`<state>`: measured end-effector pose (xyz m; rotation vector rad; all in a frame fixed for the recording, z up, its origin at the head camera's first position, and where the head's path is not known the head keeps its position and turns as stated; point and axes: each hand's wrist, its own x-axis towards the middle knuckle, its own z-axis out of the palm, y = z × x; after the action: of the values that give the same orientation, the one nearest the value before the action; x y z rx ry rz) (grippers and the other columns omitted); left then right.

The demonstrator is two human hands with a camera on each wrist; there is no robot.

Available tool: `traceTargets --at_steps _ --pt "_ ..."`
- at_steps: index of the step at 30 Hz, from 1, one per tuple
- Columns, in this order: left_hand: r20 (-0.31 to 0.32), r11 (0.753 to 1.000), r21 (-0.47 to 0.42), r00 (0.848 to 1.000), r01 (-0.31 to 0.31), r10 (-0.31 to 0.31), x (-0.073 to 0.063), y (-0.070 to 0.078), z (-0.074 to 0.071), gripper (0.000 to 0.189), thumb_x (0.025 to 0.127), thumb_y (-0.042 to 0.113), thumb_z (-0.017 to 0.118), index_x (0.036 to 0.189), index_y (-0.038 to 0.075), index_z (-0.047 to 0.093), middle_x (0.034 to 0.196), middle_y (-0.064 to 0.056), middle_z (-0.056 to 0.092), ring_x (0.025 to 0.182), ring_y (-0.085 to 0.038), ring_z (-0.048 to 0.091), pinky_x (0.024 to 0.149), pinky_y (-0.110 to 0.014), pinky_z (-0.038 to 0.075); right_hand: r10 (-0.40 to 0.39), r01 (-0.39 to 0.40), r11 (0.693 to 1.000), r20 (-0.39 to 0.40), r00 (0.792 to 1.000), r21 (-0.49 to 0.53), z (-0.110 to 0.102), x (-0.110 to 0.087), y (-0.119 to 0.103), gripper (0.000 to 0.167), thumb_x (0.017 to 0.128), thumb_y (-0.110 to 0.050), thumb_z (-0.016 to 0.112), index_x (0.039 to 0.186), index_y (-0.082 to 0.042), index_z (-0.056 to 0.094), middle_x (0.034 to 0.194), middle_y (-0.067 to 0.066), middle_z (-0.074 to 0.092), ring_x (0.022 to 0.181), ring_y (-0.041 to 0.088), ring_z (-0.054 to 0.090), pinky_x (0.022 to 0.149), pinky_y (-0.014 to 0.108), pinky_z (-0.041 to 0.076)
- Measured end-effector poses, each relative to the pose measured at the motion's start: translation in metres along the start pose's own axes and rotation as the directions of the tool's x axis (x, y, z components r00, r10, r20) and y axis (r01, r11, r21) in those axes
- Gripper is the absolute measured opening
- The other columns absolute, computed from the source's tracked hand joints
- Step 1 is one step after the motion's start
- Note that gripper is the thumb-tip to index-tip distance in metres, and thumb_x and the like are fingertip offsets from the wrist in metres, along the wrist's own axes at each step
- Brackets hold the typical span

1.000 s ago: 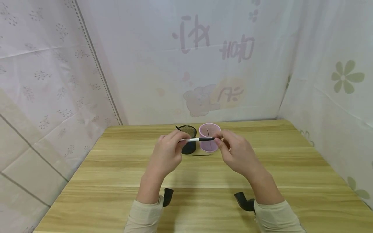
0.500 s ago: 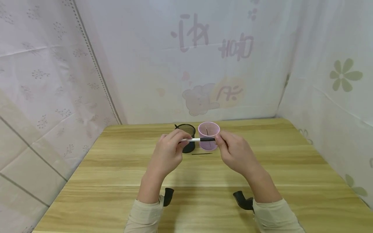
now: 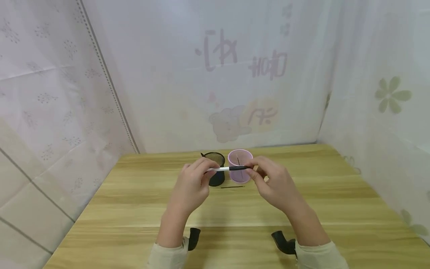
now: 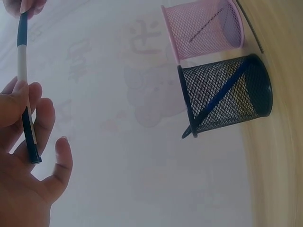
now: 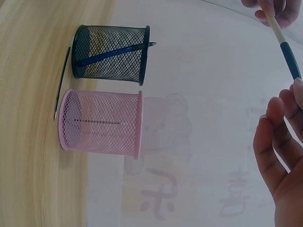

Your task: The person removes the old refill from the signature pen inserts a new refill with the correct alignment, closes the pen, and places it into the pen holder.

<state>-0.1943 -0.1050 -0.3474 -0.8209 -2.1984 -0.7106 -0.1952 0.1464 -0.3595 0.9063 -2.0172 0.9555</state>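
Observation:
Both hands hold a pen [image 3: 223, 169] level above the table, in front of two mesh cups. My left hand [image 3: 192, 186] pinches its white barrel between thumb and fingers; the dark rear end [image 4: 31, 142] shows past the fingers in the left wrist view. My right hand [image 3: 277, 183] pinches the tip end of its black grip section [image 5: 289, 60] with thumb and fingertips, the other fingers loosely bent in the right wrist view. A thin dark rod like a pen refill [image 3: 231, 186] lies on the table before the cups.
The black mesh cup [image 4: 199, 90] holds a blue pen [image 4: 222, 92] leaning past its rim. Beside it stands a pink mesh cup [image 5: 102, 142] with a thin dark rod inside. A patterned curtain [image 3: 168, 93] hangs behind the wooden table [image 3: 134, 209]. Black curved mounts [image 3: 283, 243] stick out at the wrists.
The head view has tilted, so everything sits lower in it. The right thumb and fingertips have shifted their grip at the pen's black end; the left hand keeps its hold.

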Motion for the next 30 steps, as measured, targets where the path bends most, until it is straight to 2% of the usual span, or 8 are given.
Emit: traceTargets --at_steps 3,7,10,16,21,26,30 --pt "-0.028 0.999 0.027 0.999 -0.028 0.029 0.0 0.0 0.0 0.015 0.096 0.007 0.077 0.11 0.012 0.074 0.103 0.001 0.077 0.086 -0.014 0.073 0.079 -0.038 0.053 -0.031 0.031 1.0 -0.014 0.999 0.002 -0.002 0.001 0.0 0.031 0.082 0.014 0.079 0.103 -0.008 0.072 0.091 -0.002 0.07 0.063 0.003 0.054 0.058 0.013 0.043" --pt "-0.047 0.995 0.09 0.998 -0.044 0.048 0.0 -0.004 -0.002 0.021 0.091 0.017 0.083 0.109 0.011 0.075 0.098 0.002 0.076 0.086 -0.015 0.075 0.077 -0.042 0.053 -0.024 0.024 1.0 -0.001 1.0 -0.007 -0.005 0.0 0.001 0.025 0.086 0.01 0.078 0.102 -0.008 0.074 0.092 -0.002 0.071 0.065 0.003 0.055 0.06 0.014 0.045" --pt "-0.03 0.995 0.092 0.999 -0.033 0.036 0.0 -0.008 -0.004 0.022 0.089 0.023 0.085 0.106 0.012 0.077 0.095 0.004 0.074 0.084 -0.015 0.073 0.077 -0.043 0.054 -0.01 0.01 0.999 -0.006 1.0 -0.031 -0.007 -0.002 0.002 0.024 0.087 0.009 0.079 0.103 -0.008 0.075 0.094 -0.001 0.073 0.066 0.002 0.055 0.06 0.014 0.045" --pt "0.016 1.0 0.001 1.0 0.009 -0.009 0.0 -0.016 -0.006 0.017 0.09 0.02 0.085 0.1 0.008 0.078 0.094 0.0 0.073 0.08 -0.017 0.068 0.077 -0.037 0.057 -0.015 0.014 0.999 -0.015 1.0 -0.051 -0.007 -0.001 0.005 0.028 0.084 0.011 0.08 0.103 -0.009 0.075 0.095 0.0 0.074 0.067 0.002 0.055 0.061 0.014 0.045" --pt "0.013 0.999 0.042 0.999 0.029 -0.029 0.0 -0.016 -0.008 0.017 0.087 0.02 0.086 0.095 0.009 0.075 0.088 0.001 0.078 0.077 -0.017 0.072 0.079 -0.04 0.057 -0.04 0.039 0.997 -0.008 0.999 -0.066 -0.005 0.001 0.005 0.025 0.085 0.009 0.08 0.103 -0.009 0.077 0.096 0.0 0.075 0.069 0.002 0.055 0.063 0.014 0.045" --pt "-0.017 0.996 0.088 1.0 -0.01 0.012 -0.001 -0.014 -0.005 0.018 0.086 0.021 0.088 0.094 0.01 0.076 0.086 0.001 0.079 0.077 -0.014 0.074 0.08 -0.04 0.055 -0.056 0.055 0.994 -0.009 0.998 -0.094 -0.003 -0.001 0.005 0.023 0.087 0.008 0.078 0.102 -0.01 0.078 0.091 -0.002 0.074 0.071 0.003 0.054 0.064 0.014 0.044" --pt "-0.054 0.99 0.127 0.997 -0.052 0.059 -0.003 -0.013 -0.001 0.018 0.085 0.021 0.089 0.093 0.012 0.076 0.085 0.003 0.079 0.079 -0.013 0.075 0.083 -0.041 0.056 0.0 0.002 0.995 0.018 1.0 -0.096 -0.003 -0.005 0.005 0.023 0.089 0.008 0.076 0.098 -0.012 0.076 0.084 -0.007 0.067 0.07 0.001 0.052 0.062 0.015 0.043"
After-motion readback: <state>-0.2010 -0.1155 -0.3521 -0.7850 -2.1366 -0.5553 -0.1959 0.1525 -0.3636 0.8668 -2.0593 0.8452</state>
